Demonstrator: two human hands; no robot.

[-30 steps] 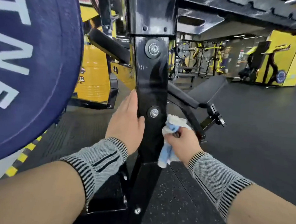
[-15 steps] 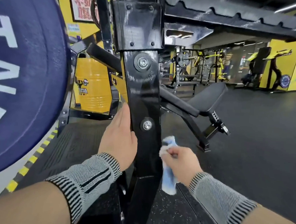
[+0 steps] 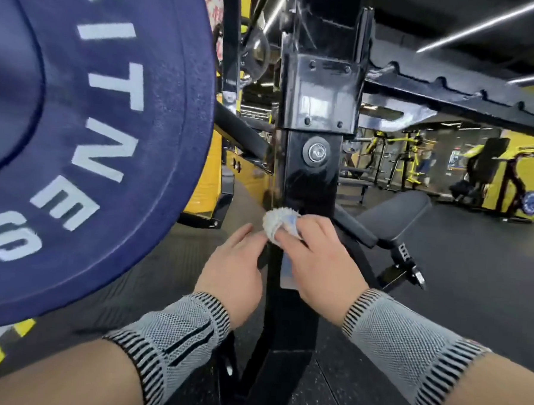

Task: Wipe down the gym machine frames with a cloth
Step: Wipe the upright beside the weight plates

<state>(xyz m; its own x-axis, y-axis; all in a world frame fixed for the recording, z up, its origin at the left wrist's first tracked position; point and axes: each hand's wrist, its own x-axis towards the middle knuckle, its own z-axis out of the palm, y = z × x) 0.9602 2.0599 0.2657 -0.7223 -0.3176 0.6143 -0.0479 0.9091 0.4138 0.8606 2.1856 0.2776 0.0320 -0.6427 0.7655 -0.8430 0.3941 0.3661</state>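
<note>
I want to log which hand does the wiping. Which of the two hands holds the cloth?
The right hand grips the cloth against the black upright; the left hand rests beside the upright without a cloth.

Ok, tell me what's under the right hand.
The right hand presses a bunched cloth against the black post. A pale blue tail hangs below the palm. The post face beneath is hidden.

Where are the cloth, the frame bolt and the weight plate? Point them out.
cloth [image 3: 275, 222], head view, white bunched end beyond the fingers.
frame bolt [image 3: 316, 151], head view, centre of its washer.
weight plate [image 3: 108, 132], head view, blue lettered face.
</note>
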